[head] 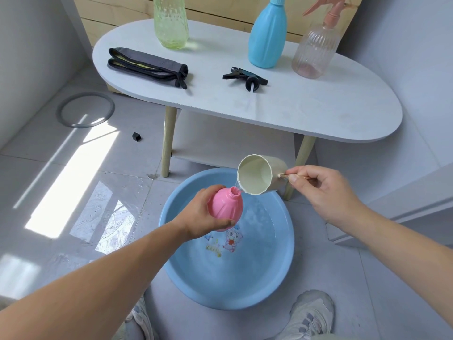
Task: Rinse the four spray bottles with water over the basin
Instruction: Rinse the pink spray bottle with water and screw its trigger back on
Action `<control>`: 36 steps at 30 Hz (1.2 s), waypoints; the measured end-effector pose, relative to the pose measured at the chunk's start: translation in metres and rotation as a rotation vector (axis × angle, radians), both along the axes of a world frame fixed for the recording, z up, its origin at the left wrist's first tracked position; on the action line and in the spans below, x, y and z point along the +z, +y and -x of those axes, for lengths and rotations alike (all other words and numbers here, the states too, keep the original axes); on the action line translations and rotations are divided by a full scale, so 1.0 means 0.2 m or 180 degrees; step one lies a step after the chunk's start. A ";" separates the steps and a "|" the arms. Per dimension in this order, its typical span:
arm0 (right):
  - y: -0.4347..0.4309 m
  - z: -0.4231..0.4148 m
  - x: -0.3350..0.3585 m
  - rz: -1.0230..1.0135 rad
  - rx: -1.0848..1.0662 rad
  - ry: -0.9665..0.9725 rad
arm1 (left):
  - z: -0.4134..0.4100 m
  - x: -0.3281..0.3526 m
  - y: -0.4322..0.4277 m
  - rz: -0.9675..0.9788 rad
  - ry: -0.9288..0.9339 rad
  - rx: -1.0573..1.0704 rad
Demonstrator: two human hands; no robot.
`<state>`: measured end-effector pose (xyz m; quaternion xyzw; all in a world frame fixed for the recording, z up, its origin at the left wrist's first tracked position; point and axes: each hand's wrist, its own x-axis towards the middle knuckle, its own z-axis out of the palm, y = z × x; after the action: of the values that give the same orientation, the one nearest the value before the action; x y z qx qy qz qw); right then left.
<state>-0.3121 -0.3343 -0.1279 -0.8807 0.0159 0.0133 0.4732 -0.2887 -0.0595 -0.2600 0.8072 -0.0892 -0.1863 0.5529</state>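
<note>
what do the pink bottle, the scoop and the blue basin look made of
Pink bottle: probably opaque plastic, smooth with moulded ribs. Scoop: seemingly cream plastic, faceted wall, dull sheen. Blue basin: likely glossy plastic, thin rim, cartoon printed inside.

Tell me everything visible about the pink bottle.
The pink bottle is opaque, smooth plastic, bulb-shaped with faint ribs, narrowing to a short open neck; no spray head is on it. The left hand grips its body, holding it roughly upright over the blue basin. Water from the tilted cream scoop runs into its mouth.
</note>
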 end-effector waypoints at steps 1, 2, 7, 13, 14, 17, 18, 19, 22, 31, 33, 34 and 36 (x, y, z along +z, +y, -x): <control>0.00 0.00 0.00 0.0007 -0.0008 -0.0007 | 0.00 0.00 0.00 0.0002 0.0010 0.0004; 0.01 0.00 0.01 0.0009 -0.0007 -0.0017 | 0.00 0.00 0.00 0.0006 0.0016 0.0005; 0.02 0.01 0.03 0.0076 0.0036 -0.0012 | 0.00 0.01 0.00 0.0004 -0.0047 -0.0007; 0.03 0.01 0.05 0.0155 0.0033 -0.0106 | 0.00 0.01 0.00 -0.0021 -0.0012 -0.0013; 0.03 0.01 0.05 0.0162 0.0052 -0.0124 | 0.01 0.01 0.00 -0.0016 -0.0004 -0.0013; 0.04 0.02 0.05 0.0243 0.0140 -0.0206 | 0.01 0.02 -0.01 -0.0028 -0.0004 0.0004; 0.04 0.02 0.05 0.0265 0.0156 -0.0232 | 0.01 0.02 -0.01 -0.0029 0.0008 0.0014; 0.04 0.02 0.05 0.0281 0.0160 -0.0246 | 0.01 0.02 -0.01 -0.0023 0.0019 0.0015; 0.03 0.01 0.04 0.0350 0.0181 -0.0280 | 0.01 0.03 -0.01 -0.0012 0.0026 0.0007; 0.04 0.02 0.05 0.0443 0.0392 -0.0465 | 0.02 0.04 -0.01 -0.0014 0.0006 0.0014; 0.04 0.02 0.05 0.0502 0.0414 -0.0479 | 0.01 0.04 -0.01 -0.0036 -0.0044 0.0030; 0.03 0.02 0.05 0.0548 0.0434 -0.0481 | 0.01 0.04 -0.01 -0.0031 -0.0068 0.0033; 0.03 0.02 0.05 0.0604 0.0459 -0.0473 | 0.02 0.05 -0.02 0.0013 -0.0060 0.0021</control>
<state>-0.3164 -0.3279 -0.1183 -0.9189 -0.0813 -0.0195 0.3855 -0.2917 -0.0625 -0.2502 0.8081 -0.0921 -0.1768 0.5543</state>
